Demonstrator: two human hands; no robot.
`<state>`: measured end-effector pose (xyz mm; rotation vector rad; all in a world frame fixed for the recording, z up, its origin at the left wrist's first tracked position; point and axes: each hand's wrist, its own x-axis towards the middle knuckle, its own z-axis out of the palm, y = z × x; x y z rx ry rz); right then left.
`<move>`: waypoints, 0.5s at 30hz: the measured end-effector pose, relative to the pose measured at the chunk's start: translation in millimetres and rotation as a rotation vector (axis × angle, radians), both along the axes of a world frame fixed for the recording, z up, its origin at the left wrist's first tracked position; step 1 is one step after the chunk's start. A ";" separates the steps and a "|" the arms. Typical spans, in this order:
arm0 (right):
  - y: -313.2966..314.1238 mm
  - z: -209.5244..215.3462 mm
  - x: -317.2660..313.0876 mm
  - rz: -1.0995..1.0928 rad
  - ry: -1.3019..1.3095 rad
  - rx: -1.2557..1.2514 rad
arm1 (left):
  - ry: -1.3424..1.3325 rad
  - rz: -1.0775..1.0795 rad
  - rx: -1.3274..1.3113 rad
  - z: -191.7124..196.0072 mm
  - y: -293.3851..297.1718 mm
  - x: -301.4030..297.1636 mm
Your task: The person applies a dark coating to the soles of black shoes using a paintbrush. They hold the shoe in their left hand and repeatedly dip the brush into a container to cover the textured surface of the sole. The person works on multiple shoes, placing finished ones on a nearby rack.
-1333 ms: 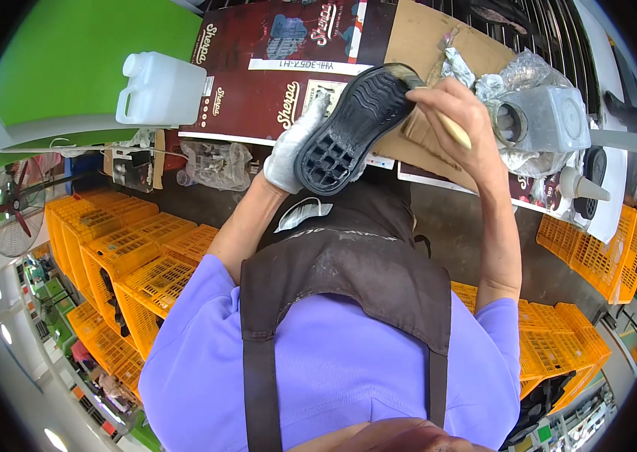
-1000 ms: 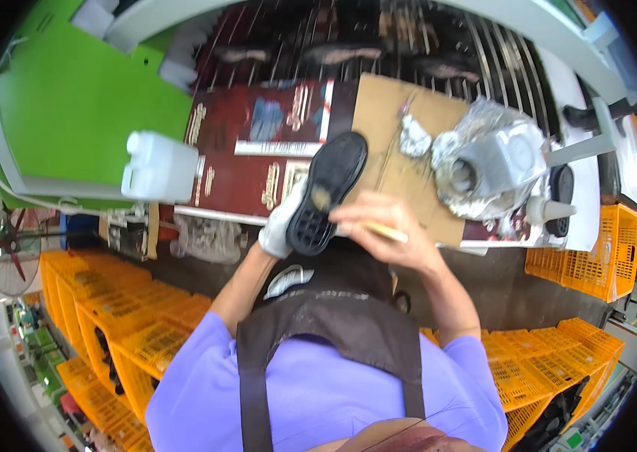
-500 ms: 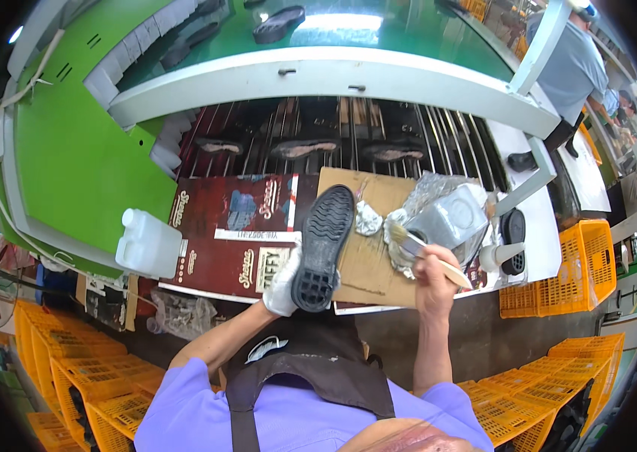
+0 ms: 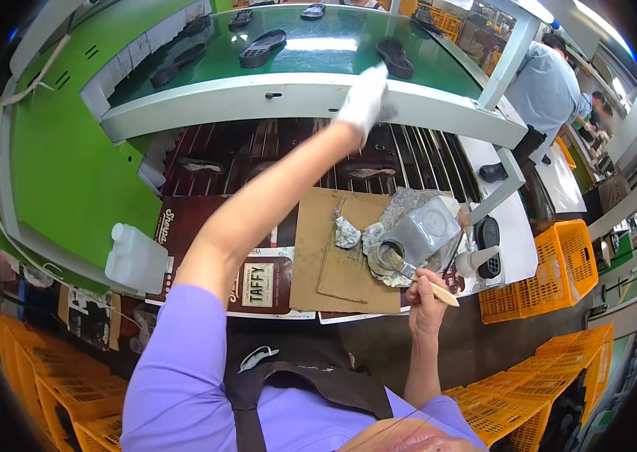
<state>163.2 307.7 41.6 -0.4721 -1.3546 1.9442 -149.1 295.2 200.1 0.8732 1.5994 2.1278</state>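
My left hand, in a white glove, is stretched out over the pale rail of the raised green belt. Its fingers are smeared by motion, so their grip does not show. A dark shoe sole lies on the belt just past the fingertips; whether they touch it is unclear. My right hand is bare and closed around the wooden handle of a flat paintbrush. The bristles are at the mouth of a clear plastic jug lying on its side on crumpled plastic film.
Several other soles, one of them at the left, lie on the green belt. Cardboard covers the bench, with a crumpled white wad on it. A white canister, a squeeze bottle and orange crates stand around.
My left hand has gone from the bench up to the belt, and the sole it held is no longer above the cardboard. The brush has dropped closer to the jug's mouth.
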 end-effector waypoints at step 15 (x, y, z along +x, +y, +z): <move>33.1 14.4 -22.0 -0.084 -0.485 0.645 | -0.519 0.009 -0.549 -205.8 -297.3 179.2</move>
